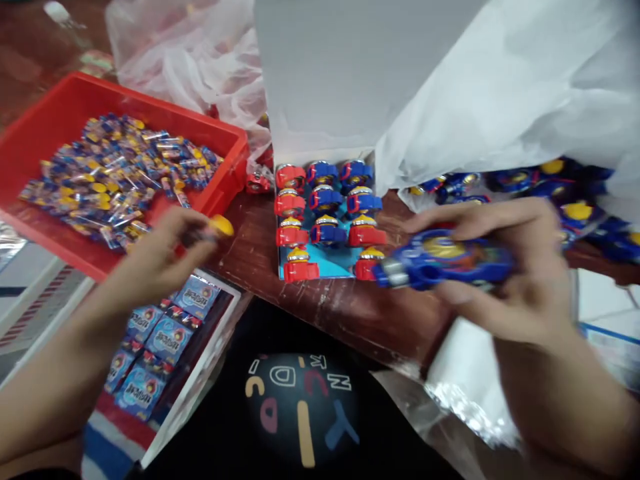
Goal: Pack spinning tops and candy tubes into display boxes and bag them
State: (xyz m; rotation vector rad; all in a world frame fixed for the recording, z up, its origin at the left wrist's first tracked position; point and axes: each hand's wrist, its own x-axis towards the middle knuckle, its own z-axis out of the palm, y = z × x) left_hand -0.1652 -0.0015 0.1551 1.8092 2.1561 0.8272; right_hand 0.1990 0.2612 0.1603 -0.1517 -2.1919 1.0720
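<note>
My left hand (175,250) pinches a small clear tube with a yellow cap (221,225), near the right end of a red tray (235,150). Many similar candy-filled tubes (107,180) lie in that tray. In my right hand (520,267) is a blue toy (445,257) with a yellow centre and a silvery tip, held between thumb and fingers. Between the hands stands an open white box (325,80) with a blue inside, holding rows of red and blue toys (325,200). The front row has a gap in its middle.
More blue toys (577,211) lie at the right under white plastic (500,100). A carton of blue packets (170,339) stands at the lower left. Clear plastic bags (200,60) lie behind the tray. Brown tabletop (330,300) shows in front of the box.
</note>
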